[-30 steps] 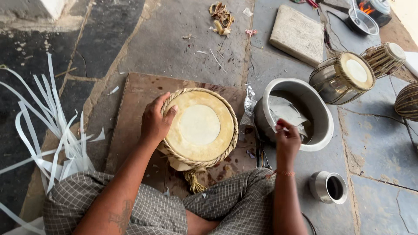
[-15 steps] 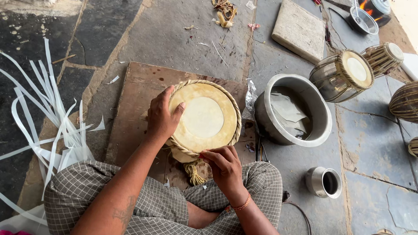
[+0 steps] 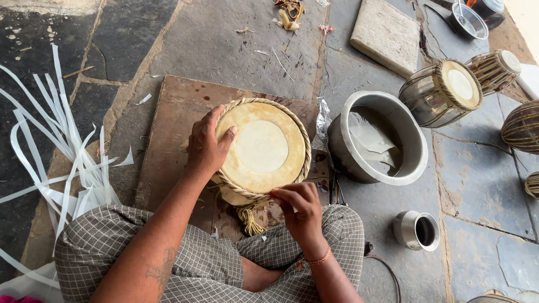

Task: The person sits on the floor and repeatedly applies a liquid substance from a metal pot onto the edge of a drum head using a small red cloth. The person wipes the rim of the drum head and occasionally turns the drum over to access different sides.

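On wooden board [image 3: 168, 112] btwn knees: drum head [image 3: 261, 147] lying flat. Left hand [image 3: 206, 147] clamps rim to steady it; right hand [image 3: 300, 210] fingers pinch braided edge nr front. Metal basin [image 3: 412, 168] close by.

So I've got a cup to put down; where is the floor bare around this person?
Bare grey stone floor beyond the brown wooden board, and between the metal basin and small steel cup. Crowded at the white strips and the finished drums.
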